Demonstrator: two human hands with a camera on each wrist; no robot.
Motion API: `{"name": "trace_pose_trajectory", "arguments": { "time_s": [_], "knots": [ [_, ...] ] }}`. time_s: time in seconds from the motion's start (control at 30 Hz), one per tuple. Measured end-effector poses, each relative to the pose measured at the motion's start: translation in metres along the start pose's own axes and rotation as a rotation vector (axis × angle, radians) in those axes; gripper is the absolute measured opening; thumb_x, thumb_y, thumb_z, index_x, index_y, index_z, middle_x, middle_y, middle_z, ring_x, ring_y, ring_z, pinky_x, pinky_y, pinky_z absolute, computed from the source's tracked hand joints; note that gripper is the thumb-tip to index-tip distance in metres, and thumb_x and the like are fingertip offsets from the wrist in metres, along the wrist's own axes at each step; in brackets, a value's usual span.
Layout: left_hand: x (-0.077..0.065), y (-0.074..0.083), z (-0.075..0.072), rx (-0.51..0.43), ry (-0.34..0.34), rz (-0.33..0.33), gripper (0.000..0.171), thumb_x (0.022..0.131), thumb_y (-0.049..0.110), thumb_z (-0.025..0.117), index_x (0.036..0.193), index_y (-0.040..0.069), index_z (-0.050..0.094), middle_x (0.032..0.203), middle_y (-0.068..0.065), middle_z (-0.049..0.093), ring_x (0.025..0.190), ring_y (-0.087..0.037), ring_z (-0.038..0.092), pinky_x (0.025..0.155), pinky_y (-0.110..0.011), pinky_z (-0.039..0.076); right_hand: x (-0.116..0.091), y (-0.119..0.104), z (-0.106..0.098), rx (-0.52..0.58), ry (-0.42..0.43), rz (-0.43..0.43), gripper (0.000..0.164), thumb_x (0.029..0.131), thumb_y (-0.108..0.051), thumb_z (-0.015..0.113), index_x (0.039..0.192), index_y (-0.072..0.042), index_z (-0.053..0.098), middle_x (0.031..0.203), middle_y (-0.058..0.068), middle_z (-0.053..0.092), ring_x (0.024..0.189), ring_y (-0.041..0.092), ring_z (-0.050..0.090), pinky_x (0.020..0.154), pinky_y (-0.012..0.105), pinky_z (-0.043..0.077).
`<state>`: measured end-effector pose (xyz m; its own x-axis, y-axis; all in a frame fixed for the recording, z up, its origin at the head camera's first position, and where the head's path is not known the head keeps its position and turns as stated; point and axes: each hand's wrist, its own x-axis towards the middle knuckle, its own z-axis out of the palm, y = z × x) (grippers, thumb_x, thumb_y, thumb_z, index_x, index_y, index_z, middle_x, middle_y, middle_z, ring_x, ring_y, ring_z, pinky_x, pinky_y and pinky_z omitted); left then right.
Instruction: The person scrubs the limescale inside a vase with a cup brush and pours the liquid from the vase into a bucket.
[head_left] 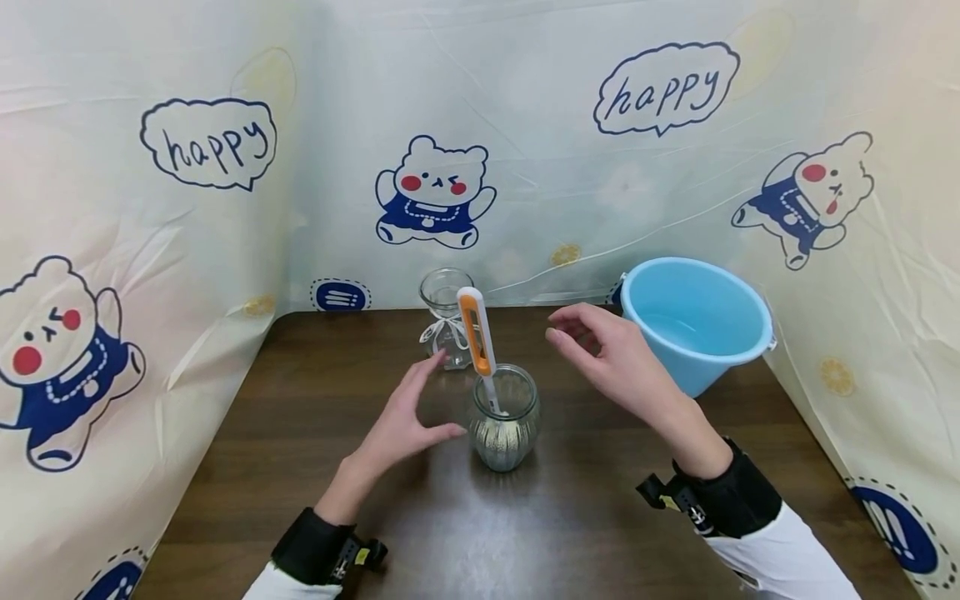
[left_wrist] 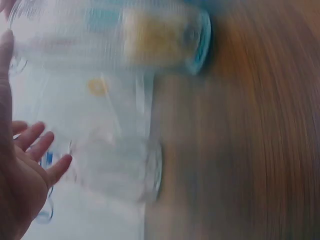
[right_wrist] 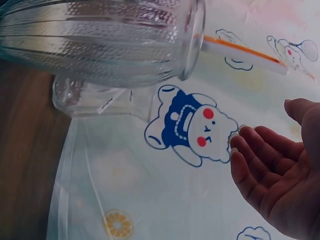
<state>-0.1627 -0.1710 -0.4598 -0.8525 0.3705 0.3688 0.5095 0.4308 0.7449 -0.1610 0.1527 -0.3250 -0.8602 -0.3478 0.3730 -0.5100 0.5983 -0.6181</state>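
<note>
A ribbed glass jar [head_left: 504,437] stands upright on the table, with a slim tool that has an orange-and-white handle [head_left: 477,329] leaning out of its mouth. The tool's lower end is inside the jar. Left of the jar, my left hand [head_left: 401,425] is spread, its thumb tip right at the glass and its palm empty. My right hand [head_left: 607,354] hovers to the right with loosely bent fingers and nothing in them. Behind the ribbed jar is a clear glass vase [head_left: 446,292] with a white bow. The right wrist view shows the ribbed jar [right_wrist: 95,45] lying sideways in the picture.
A light blue bucket [head_left: 693,325] stands at the back right, partly behind the right hand and wrist. The dark wooden table [head_left: 292,433] meets a printed cloth backdrop [head_left: 555,108] at the back and sides.
</note>
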Motion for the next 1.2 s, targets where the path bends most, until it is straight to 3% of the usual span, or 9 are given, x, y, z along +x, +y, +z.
{"name": "trace_pose_trajectory", "arguments": {
  "time_s": [0.1, 0.2, 0.33, 0.5, 0.6, 0.73, 0.83, 1.03, 1.2],
  "knots": [
    [0.01, 0.003, 0.014, -0.157, 0.002, 0.094, 0.111, 0.073, 0.02, 0.096, 0.162, 0.008, 0.031, 0.155, -0.017, 0.046, 0.141, -0.034, 0.046, 0.115, -0.05, 0.041, 0.004, -0.007, 0.002, 0.009, 0.002, -0.016, 0.027, 0.102, -0.027, 0.07, 0.124, -0.011, 0.069, 0.109, -0.001, 0.072, 0.093, 0.012, 0.066, 0.081, 0.038, 0.058],
    [0.016, 0.007, 0.025, -0.238, 0.0, 0.119, 0.11, 0.075, 0.032, 0.096, 0.162, 0.009, 0.032, 0.156, -0.015, 0.045, 0.142, -0.028, 0.045, 0.115, -0.044, 0.042, 0.007, -0.011, 0.005, 0.027, -0.002, -0.035, 0.026, 0.102, -0.025, 0.07, 0.124, -0.011, 0.07, 0.11, -0.002, 0.072, 0.094, 0.012, 0.066, 0.082, 0.038, 0.058],
    [0.02, 0.01, 0.034, -0.268, -0.008, 0.103, 0.107, 0.076, 0.045, 0.093, 0.161, 0.013, 0.036, 0.155, -0.011, 0.045, 0.141, -0.021, 0.044, 0.114, -0.047, 0.043, 0.01, -0.016, 0.01, 0.045, -0.01, -0.061, 0.026, 0.102, -0.024, 0.07, 0.124, -0.011, 0.069, 0.11, -0.002, 0.073, 0.095, 0.011, 0.066, 0.082, 0.035, 0.058],
    [0.025, 0.014, 0.041, -0.303, -0.029, 0.064, 0.102, 0.073, 0.027, 0.096, 0.158, 0.015, 0.04, 0.154, -0.008, 0.048, 0.139, -0.025, 0.046, 0.111, -0.055, 0.043, 0.017, -0.024, 0.017, 0.068, -0.026, -0.086, 0.031, 0.099, -0.024, 0.074, 0.126, -0.01, 0.068, 0.108, -0.002, 0.072, 0.094, 0.011, 0.066, 0.08, 0.036, 0.059],
    [0.026, 0.016, 0.046, -0.332, -0.034, 0.038, 0.103, 0.074, 0.039, 0.096, 0.157, 0.017, 0.041, 0.154, -0.005, 0.049, 0.138, -0.026, 0.047, 0.11, -0.058, 0.04, 0.023, -0.028, 0.023, 0.093, -0.045, -0.102, 0.036, 0.096, -0.025, 0.077, 0.127, -0.009, 0.067, 0.106, -0.001, 0.071, 0.091, 0.01, 0.066, 0.079, 0.037, 0.059],
    [0.027, 0.019, 0.053, -0.368, -0.05, 0.027, 0.113, 0.072, 0.066, 0.087, 0.161, 0.019, 0.036, 0.16, -0.002, 0.045, 0.143, -0.025, 0.043, 0.114, -0.059, 0.034, 0.03, -0.033, 0.033, 0.129, -0.08, -0.142, 0.038, 0.094, -0.023, 0.079, 0.127, -0.008, 0.067, 0.105, 0.001, 0.071, 0.088, 0.01, 0.065, 0.077, 0.034, 0.059],
    [0.027, 0.022, 0.056, -0.384, -0.051, 0.023, 0.113, 0.073, 0.07, 0.084, 0.163, 0.022, 0.033, 0.164, 0.001, 0.041, 0.147, -0.024, 0.04, 0.118, -0.056, 0.032, 0.035, -0.035, 0.041, 0.13, -0.097, -0.176, 0.036, 0.093, -0.022, 0.08, 0.124, -0.007, 0.068, 0.1, 0.001, 0.071, 0.084, 0.01, 0.064, 0.073, 0.03, 0.058],
    [0.025, 0.027, 0.059, -0.374, -0.041, 0.038, 0.098, 0.082, 0.039, 0.088, 0.162, 0.025, 0.035, 0.164, 0.003, 0.041, 0.146, -0.021, 0.042, 0.117, -0.055, 0.036, 0.036, -0.034, 0.054, 0.113, -0.124, -0.19, 0.022, 0.094, -0.02, 0.08, 0.112, -0.009, 0.071, 0.083, -0.004, 0.066, 0.07, 0.007, 0.058, 0.064, 0.025, 0.054],
    [0.027, 0.027, 0.058, -0.325, -0.03, 0.089, 0.099, 0.08, 0.021, 0.088, 0.163, 0.025, 0.034, 0.163, 0.0, 0.043, 0.146, -0.022, 0.043, 0.117, -0.051, 0.038, 0.035, -0.029, 0.056, 0.142, -0.147, -0.176, 0.012, 0.098, -0.016, 0.075, 0.107, -0.01, 0.072, 0.083, -0.003, 0.063, 0.068, 0.009, 0.056, 0.061, 0.025, 0.052]
  ]
}}
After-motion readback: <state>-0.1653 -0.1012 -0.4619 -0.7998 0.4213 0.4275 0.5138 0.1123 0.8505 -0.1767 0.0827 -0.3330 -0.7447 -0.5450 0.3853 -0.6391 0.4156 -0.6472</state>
